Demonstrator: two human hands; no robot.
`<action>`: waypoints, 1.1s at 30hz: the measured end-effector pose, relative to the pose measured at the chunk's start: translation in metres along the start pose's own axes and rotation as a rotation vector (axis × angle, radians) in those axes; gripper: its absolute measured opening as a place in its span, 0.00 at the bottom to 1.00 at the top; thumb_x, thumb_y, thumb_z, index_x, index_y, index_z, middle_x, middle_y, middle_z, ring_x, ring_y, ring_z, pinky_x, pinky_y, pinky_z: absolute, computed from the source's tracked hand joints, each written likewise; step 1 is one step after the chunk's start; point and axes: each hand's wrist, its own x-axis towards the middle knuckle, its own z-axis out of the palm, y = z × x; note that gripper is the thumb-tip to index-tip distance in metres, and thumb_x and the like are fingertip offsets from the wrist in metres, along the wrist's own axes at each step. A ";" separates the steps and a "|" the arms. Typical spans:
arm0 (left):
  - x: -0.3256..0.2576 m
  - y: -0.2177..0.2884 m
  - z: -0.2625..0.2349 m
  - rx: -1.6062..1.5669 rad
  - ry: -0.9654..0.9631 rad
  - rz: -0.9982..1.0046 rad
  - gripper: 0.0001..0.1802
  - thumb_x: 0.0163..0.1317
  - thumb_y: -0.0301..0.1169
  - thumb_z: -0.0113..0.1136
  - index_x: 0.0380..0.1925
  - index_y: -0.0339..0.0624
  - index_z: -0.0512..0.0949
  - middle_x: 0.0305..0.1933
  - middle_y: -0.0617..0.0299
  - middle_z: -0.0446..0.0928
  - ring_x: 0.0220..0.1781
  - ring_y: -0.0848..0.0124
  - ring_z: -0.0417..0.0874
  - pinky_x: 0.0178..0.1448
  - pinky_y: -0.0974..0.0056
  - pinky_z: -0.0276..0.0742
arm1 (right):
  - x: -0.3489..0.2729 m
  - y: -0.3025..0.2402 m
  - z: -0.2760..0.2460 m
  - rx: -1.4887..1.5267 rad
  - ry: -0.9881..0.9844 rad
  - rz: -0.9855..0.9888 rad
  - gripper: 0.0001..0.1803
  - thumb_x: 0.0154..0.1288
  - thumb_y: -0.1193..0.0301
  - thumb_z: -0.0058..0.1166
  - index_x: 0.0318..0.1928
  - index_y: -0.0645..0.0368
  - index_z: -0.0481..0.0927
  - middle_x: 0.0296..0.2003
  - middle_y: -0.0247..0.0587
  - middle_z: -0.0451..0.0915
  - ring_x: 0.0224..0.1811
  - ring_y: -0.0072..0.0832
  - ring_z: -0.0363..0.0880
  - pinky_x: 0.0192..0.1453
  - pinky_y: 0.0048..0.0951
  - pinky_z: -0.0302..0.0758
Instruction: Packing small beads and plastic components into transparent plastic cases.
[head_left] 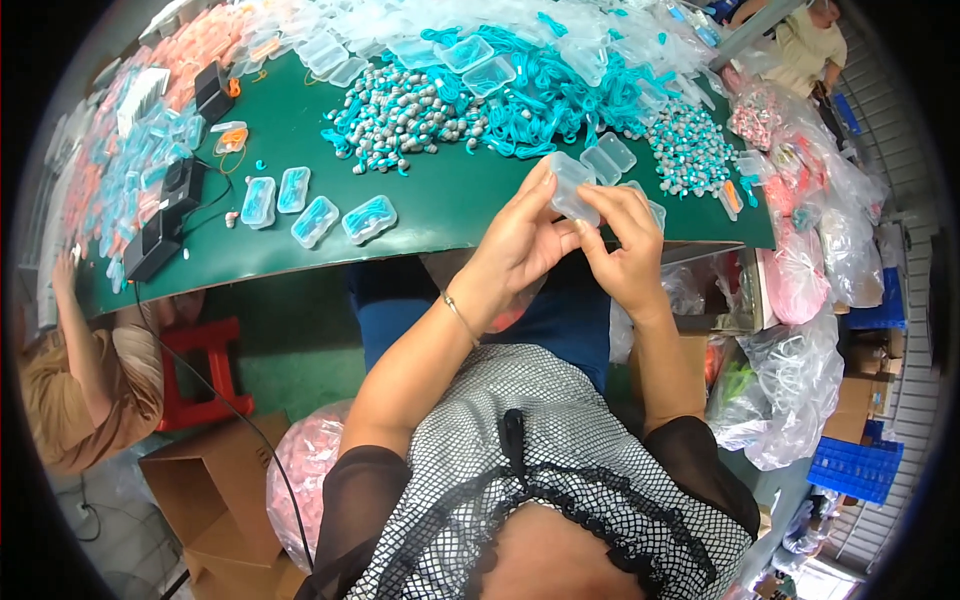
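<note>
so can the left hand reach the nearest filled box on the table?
Likely yes: only bare table lies between the left hand and that filled box. But it's busy holding a clear box with the right hand.

A plastic case [573, 187] is sitting between the left hand [512, 240] and right hand [628, 245]. From it, on the table [420, 205], four filled cases [315, 222] are lying at nine o'clock, plugs [400, 112] at ten, cords [540, 112] at twelve, more plugs [684, 145] at two. Off the table, a stool [220, 372] is standing at eight.
</note>
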 end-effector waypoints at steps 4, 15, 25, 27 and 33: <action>-0.021 0.005 -0.001 -0.017 0.019 0.032 0.27 0.77 0.43 0.46 0.73 0.56 0.58 0.69 0.53 0.66 0.64 0.58 0.75 0.65 0.48 0.76 | 0.005 -0.006 0.001 0.046 -0.067 -0.108 0.19 0.55 0.79 0.64 0.50 0.62 0.83 0.46 0.46 0.83 0.47 0.39 0.80 0.50 0.35 0.77; -0.045 0.010 -0.011 -0.003 0.054 -0.005 0.31 0.80 0.41 0.38 0.78 0.59 0.44 0.68 0.49 0.66 0.60 0.53 0.78 0.56 0.54 0.80 | 0.011 0.000 0.008 0.239 0.056 0.090 0.10 0.68 0.77 0.57 0.47 0.65 0.84 0.39 0.45 0.84 0.40 0.33 0.83 0.45 0.29 0.77; -0.057 0.038 -0.009 0.346 0.304 0.113 0.32 0.77 0.32 0.40 0.77 0.44 0.45 0.67 0.45 0.68 0.58 0.55 0.80 0.55 0.56 0.82 | 0.036 0.043 0.026 -0.018 -0.094 0.221 0.08 0.63 0.73 0.60 0.42 0.60 0.85 0.36 0.44 0.82 0.33 0.40 0.80 0.38 0.35 0.75; -0.058 0.041 -0.012 0.334 0.295 0.107 0.31 0.77 0.30 0.40 0.76 0.42 0.46 0.67 0.45 0.68 0.57 0.55 0.80 0.55 0.56 0.82 | 0.040 0.038 0.029 -0.370 -0.008 -0.057 0.10 0.61 0.74 0.61 0.44 0.59 0.84 0.42 0.44 0.82 0.42 0.43 0.80 0.45 0.39 0.75; -0.060 0.047 -0.017 0.184 0.262 0.054 0.31 0.75 0.29 0.42 0.75 0.39 0.49 0.64 0.47 0.71 0.56 0.58 0.81 0.56 0.56 0.82 | 0.038 0.001 0.036 0.262 -0.290 -0.015 0.12 0.59 0.75 0.62 0.44 0.60 0.83 0.40 0.44 0.78 0.47 0.42 0.78 0.52 0.36 0.74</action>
